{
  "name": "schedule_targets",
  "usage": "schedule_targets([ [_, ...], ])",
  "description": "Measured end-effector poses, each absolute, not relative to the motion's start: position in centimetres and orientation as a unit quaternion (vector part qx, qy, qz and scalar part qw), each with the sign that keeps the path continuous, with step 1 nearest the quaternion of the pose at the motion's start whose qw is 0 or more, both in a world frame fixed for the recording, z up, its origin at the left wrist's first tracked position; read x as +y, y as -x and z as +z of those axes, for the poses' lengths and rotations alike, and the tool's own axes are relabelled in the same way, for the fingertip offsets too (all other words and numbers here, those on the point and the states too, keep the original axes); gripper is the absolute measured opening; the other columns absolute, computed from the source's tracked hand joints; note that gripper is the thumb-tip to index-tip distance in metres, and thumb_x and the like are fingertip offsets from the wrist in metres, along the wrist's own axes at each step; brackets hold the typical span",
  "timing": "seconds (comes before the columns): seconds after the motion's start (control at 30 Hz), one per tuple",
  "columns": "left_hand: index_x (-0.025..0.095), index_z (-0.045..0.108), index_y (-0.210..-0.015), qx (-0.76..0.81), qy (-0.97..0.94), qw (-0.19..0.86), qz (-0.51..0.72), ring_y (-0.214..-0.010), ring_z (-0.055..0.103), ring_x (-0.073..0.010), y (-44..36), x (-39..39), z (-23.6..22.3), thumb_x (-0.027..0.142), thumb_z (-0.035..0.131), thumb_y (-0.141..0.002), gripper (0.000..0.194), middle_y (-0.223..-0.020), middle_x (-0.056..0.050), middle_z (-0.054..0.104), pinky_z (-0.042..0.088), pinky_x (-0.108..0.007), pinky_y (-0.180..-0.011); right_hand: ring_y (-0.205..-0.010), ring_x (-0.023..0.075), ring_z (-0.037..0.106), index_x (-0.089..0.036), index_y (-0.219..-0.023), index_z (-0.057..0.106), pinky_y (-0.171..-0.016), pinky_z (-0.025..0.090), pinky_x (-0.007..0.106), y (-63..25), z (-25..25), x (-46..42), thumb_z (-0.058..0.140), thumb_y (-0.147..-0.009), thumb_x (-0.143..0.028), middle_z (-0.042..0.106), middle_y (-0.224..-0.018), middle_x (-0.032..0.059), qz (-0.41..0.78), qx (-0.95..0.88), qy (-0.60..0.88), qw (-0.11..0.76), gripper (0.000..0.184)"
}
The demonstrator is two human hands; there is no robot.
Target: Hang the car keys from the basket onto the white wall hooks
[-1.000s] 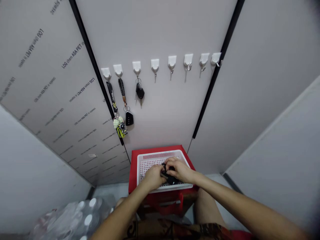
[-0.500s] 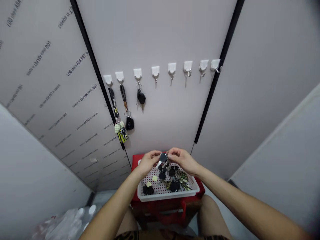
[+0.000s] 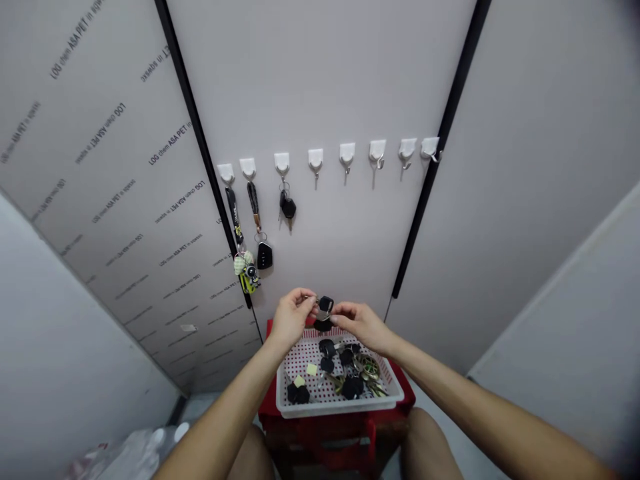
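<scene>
Pinching a dark-headed bunch of keys (image 3: 326, 305) from both sides, the fingers of the left hand (image 3: 290, 319) and right hand (image 3: 367, 327) hold it over the basket's (image 3: 340, 408) 12 o'clock rim. Toward 11 o'clock, three of eight wall hooks (image 3: 316, 159) already carry key sets (image 3: 265, 255); more loose keys (image 3: 353, 387) remain in the basket, at 6 o'clock.

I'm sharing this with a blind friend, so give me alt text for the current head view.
A person's left hand and right hand hold black-headed keys between them above a white basket holding more keys. On the wall beyond, eight hooks form a row; keychains or keys hang from the three leftmost.
</scene>
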State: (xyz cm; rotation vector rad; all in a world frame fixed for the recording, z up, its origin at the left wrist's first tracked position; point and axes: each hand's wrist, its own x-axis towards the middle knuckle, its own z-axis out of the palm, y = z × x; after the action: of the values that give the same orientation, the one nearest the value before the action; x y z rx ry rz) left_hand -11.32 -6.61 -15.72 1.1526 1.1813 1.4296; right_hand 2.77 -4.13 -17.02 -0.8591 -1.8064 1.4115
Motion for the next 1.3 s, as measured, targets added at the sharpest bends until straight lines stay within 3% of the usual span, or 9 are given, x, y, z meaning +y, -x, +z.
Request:
schedule_targets([
  [0.13,0.013,0.047,-0.065,0.452,-0.489,0.450,0.595,-0.046,0.047,-0.0050,11.7,-6.7,-15.3,0.018,0.049,-0.059,0.008,-0.051,0.004,0.050,0.038,-0.018,-0.048,-0.056,0.0081,0.047,-0.013,-0.063,0.051,-0.061,0.035,0.023,-2.7,-16.0,-4.0,0.050,-0.060,-0.026,0.053,-0.059,-0.0018,0.529,-0.685,0.344,0.364,0.014],
  [0.37,0.013,0.047,-0.067,0.431,-0.543,0.448,0.564,-0.048,0.046,-0.0050,12.1,-7.3,-14.2,0.019,0.048,-0.060,0.009,-0.050,0.004,0.049,0.038,-0.018,-0.051,-0.049,0.0049,0.041,-0.012,-0.059,0.050,-0.053,0.032,0.020,-2.2,-14.4,-4.3,0.049,-0.058,-0.019,0.047,-0.051,-0.0047,0.572,-0.699,0.307,0.299,0.007],
  [0.57,0.013,0.045,-0.063,0.467,-0.521,0.422,0.576,-0.051,0.046,-0.0050,14.7,-7.0,-13.8,0.016,0.049,-0.058,0.007,-0.055,0.003,0.049,0.037,-0.018,-0.053,-0.044,0.0042,0.035,-0.012,-0.057,0.048,-0.046,0.027,0.019,-2.9,-12.5,-3.4,0.048,-0.060,-0.024,0.043,-0.047,-0.0049,0.483,-0.732,0.377,0.298,0.012],
  [0.67,0.013,0.048,-0.066,0.486,-0.568,0.354,0.562,-0.059,0.047,-0.0067,15.0,-6.6,-12.8,0.013,0.047,-0.058,0.008,-0.063,0.001,0.051,0.038,-0.020,-0.058,-0.042,0.0040,0.034,-0.012,-0.056,0.048,-0.043,0.026,0.019,-3.0,-10.3,-2.7,0.048,-0.060,-0.025,0.041,-0.044,-0.0056,0.423,-0.747,0.405,0.314,0.014],
  [0.8,0.017,0.049,-0.083,0.458,-0.687,0.187,0.532,-0.080,0.047,-0.0104,13.0,-6.2,-9.3,0.010,0.045,-0.059,0.025,-0.085,-0.002,0.051,0.038,-0.023,-0.069,-0.042,0.0038,0.035,-0.013,-0.057,0.051,-0.044,0.028,0.018,-2.2,-6.3,-1.8,0.050,-0.058,-0.025,0.043,-0.045,-0.0056,0.350,-0.776,0.372,0.371,0.012],
  [0.97,0.019,0.048,-0.089,0.448,-0.728,0.026,0.518,-0.087,0.045,-0.0113,10.6,-5.2,-4.2,0.010,0.042,-0.062,0.029,-0.093,-0.002,0.050,0.036,-0.024,-0.077,-0.039,0.0034,0.038,-0.012,-0.052,0.046,-0.042,0.034,0.017,-0.6,-1.4,0.0,0.048,-0.058,-0.018,0.043,-0.044,-0.0051,0.362,-0.723,0.342,0.479,0.008],
  [1.17,0.015,0.046,-0.096,0.524,-0.678,-0.050,0.513,-0.089,0.046,-0.0139,11.2,-2.0,-1.2,0.011,0.042,-0.062,0.034,-0.096,-0.005,0.049,0.035,-0.027,-0.079,-0.039,0.0047,0.043,-0.012,-0.054,0.047,-0.040,0.038,0.018,1.5,1.8,3.0,0.047,-0.059,-0.017,0.046,-0.046,-0.0029,0.308,-0.658,0.381,0.572,0.007],
  [1.3,0.015,0.044,-0.100,0.558,-0.666,-0.072,0.489,-0.088,0.046,-0.0150,11.3,-1.0,-0.4,0.011,0.040,-0.063,0.038,-0.097,-0.007,0.050,0.035,-0.028,-0.079,-0.043,0.0071,0.047,-0.012,-0.056,0.051,-0.044,0.040,0.019,2.6,2.3,4.9,0.046,-0.060,-0.020,0.050,-0.048,0.0000,0.240,-0.650,0.430,0.579,0.010],
])
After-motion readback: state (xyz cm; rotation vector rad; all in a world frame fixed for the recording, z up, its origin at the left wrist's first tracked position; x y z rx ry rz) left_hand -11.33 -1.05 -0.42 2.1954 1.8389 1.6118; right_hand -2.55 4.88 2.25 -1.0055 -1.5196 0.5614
